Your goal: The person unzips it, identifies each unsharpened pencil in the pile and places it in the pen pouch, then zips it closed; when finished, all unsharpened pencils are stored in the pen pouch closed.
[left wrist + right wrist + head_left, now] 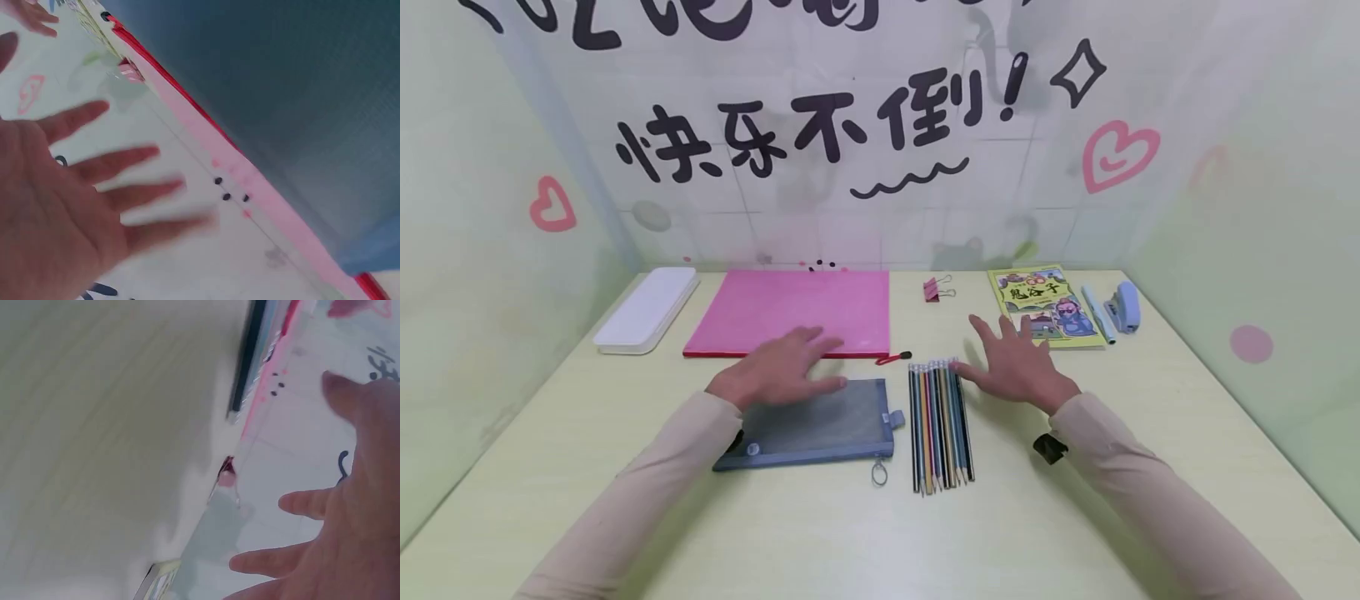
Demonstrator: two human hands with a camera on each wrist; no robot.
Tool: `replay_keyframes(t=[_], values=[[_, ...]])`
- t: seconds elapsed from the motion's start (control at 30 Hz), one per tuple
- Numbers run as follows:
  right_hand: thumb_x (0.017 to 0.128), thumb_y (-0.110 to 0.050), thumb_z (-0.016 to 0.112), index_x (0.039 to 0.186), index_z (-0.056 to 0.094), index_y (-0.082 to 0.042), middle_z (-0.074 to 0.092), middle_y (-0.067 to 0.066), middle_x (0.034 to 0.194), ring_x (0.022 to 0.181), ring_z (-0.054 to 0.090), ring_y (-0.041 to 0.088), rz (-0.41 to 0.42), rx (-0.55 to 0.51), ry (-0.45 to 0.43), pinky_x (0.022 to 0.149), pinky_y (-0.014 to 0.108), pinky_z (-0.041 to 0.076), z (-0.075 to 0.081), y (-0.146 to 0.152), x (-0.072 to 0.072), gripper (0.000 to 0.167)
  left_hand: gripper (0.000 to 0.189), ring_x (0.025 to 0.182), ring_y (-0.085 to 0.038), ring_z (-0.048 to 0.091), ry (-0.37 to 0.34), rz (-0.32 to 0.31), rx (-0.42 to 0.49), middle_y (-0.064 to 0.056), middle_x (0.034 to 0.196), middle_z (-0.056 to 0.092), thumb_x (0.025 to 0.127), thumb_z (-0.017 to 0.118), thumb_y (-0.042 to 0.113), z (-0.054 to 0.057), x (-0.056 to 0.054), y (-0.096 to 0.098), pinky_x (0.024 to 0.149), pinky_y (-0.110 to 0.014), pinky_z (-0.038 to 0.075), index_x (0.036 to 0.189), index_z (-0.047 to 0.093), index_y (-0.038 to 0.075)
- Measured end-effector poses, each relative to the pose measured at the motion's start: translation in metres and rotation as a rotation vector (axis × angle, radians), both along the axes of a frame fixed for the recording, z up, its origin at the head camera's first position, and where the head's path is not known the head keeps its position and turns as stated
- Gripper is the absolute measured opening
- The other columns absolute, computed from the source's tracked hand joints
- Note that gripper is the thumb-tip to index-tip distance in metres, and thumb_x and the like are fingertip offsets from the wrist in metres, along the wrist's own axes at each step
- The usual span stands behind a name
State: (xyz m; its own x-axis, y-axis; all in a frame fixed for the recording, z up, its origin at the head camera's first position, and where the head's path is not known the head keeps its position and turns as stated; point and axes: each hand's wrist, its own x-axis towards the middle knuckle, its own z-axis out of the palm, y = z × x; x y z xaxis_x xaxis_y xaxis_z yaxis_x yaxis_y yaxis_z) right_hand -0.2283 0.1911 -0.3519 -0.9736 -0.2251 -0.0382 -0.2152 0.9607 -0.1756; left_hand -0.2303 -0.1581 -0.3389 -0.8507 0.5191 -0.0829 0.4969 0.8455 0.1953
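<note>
My left hand (786, 367) is spread over the upper part of a blue-grey mesh zip pouch (820, 425), holding nothing; the left wrist view shows its straight fingers and the pouch (281, 94) beyond. To the right of the pouch lies a row of several pencils (940, 425) side by side, erasers toward the wall. My right hand (1018, 367), fingers apart and empty, is just right of the pencils, its thumb overlapping their eraser ends in the head view. A red zip pull with a black tip (895, 358) sits above the pencils, and a ring (879, 473) hangs off the pouch.
At the back lie a pink folder (805, 312) and a pink binder clip (934, 289). A white case (647, 310) stands at far left. Toward the right are a yellow booklet (1086, 340), a light blue pen (1097, 312) and a blue stapler (1124, 307). Printed walls enclose the table.
</note>
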Motion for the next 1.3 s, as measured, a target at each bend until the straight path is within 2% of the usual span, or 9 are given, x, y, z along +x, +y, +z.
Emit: replay_keyframes(t=[0.1, 0.23, 0.43, 0.6, 0.73, 0.9, 1.07, 1.17, 1.3], values=[[0.095, -0.055, 0.058, 0.158, 0.027, -0.012, 0.033, 0.033, 0.155, 0.145, 0.024, 0.06, 0.047, -0.062, 0.024, 0.102, 0.076, 0.038, 0.003, -0.003, 0.005, 0.083, 0.054, 0.136, -0.028, 0.053, 0.009, -0.178, 0.012, -0.01, 0.148, 0.053, 0.096, 0.064, 0.039, 0.003, 0.007, 0.014, 0.111, -0.05, 0.046, 0.143, 0.054, 0.015], [0.094, -0.041, 0.066, 0.154, 0.035, -0.004, 0.042, 0.033, 0.151, 0.14, 0.04, 0.051, 0.106, -0.145, 0.044, 0.106, 0.066, 0.043, 0.009, -0.012, 0.012, 0.077, 0.034, 0.121, -0.018, 0.064, 0.019, -0.368, 0.057, -0.002, 0.131, 0.067, 0.093, 0.069, 0.018, 0.007, 0.016, 0.034, 0.105, -0.037, 0.053, 0.127, 0.068, 0.014], [0.093, -0.033, 0.069, 0.147, 0.044, 0.0, 0.049, 0.028, 0.147, 0.135, 0.049, 0.046, 0.163, -0.219, 0.085, 0.107, 0.059, 0.045, 0.013, -0.025, 0.021, 0.069, 0.027, 0.11, -0.009, 0.068, -0.051, -0.505, 0.08, 0.004, 0.118, 0.074, 0.092, 0.072, 0.013, 0.006, 0.022, 0.055, 0.101, -0.027, 0.054, 0.119, 0.075, 0.018], [0.094, -0.029, 0.07, 0.142, 0.05, 0.0, 0.054, 0.023, 0.144, 0.133, 0.053, 0.042, 0.189, -0.297, 0.107, 0.108, 0.056, 0.046, 0.011, -0.03, 0.029, 0.06, 0.027, 0.109, -0.008, 0.069, -0.074, -0.559, 0.079, 0.005, 0.114, 0.075, 0.089, 0.075, 0.01, 0.002, 0.023, 0.065, 0.101, -0.026, 0.054, 0.115, 0.076, 0.018], [0.093, -0.027, 0.071, 0.137, 0.054, 0.0, 0.06, 0.02, 0.138, 0.129, 0.057, 0.038, 0.232, -0.345, 0.153, 0.107, 0.054, 0.048, 0.01, -0.035, 0.034, 0.054, 0.026, 0.109, -0.009, 0.067, -0.092, -0.543, 0.047, 0.004, 0.116, 0.074, 0.088, 0.077, 0.013, -0.001, 0.024, 0.071, 0.102, -0.026, 0.053, 0.113, 0.077, 0.019], [0.093, -0.026, 0.071, 0.135, 0.057, -0.001, 0.061, 0.018, 0.136, 0.128, 0.058, 0.037, 0.245, -0.361, 0.179, 0.107, 0.054, 0.048, 0.009, -0.04, 0.037, 0.051, 0.026, 0.111, -0.012, 0.056, -0.029, -0.511, -0.032, 0.001, 0.12, 0.066, 0.084, 0.082, 0.021, -0.008, 0.028, 0.075, 0.098, -0.024, 0.054, 0.109, 0.079, 0.027], [0.093, -0.026, 0.071, 0.131, 0.06, -0.002, 0.062, 0.018, 0.134, 0.127, 0.058, 0.036, 0.217, -0.368, 0.184, 0.107, 0.054, 0.048, 0.006, -0.04, 0.038, 0.047, 0.022, 0.112, -0.013, 0.05, 0.037, -0.509, -0.057, 0.001, 0.118, 0.06, 0.082, 0.084, 0.023, -0.012, 0.028, 0.079, 0.092, -0.022, 0.055, 0.103, 0.08, 0.03], [0.093, -0.026, 0.071, 0.127, 0.062, -0.002, 0.064, 0.017, 0.131, 0.125, 0.059, 0.035, 0.217, -0.38, 0.191, 0.106, 0.053, 0.048, 0.006, -0.039, 0.039, 0.043, 0.02, 0.114, -0.013, 0.05, 0.063, -0.527, -0.078, 0.002, 0.118, 0.06, 0.081, 0.085, 0.024, -0.009, 0.025, 0.082, 0.092, -0.022, 0.055, 0.1, 0.079, 0.03], [0.093, -0.024, 0.071, 0.123, 0.065, -0.004, 0.066, 0.014, 0.127, 0.122, 0.062, 0.033, 0.243, -0.441, 0.189, 0.102, 0.051, 0.051, 0.007, -0.041, 0.042, 0.037, 0.018, 0.114, -0.013, 0.05, 0.07, -0.541, -0.063, 0.005, 0.118, 0.065, 0.082, 0.083, 0.024, 0.006, 0.018, 0.077, 0.095, -0.025, 0.053, 0.1, 0.079, 0.027]])
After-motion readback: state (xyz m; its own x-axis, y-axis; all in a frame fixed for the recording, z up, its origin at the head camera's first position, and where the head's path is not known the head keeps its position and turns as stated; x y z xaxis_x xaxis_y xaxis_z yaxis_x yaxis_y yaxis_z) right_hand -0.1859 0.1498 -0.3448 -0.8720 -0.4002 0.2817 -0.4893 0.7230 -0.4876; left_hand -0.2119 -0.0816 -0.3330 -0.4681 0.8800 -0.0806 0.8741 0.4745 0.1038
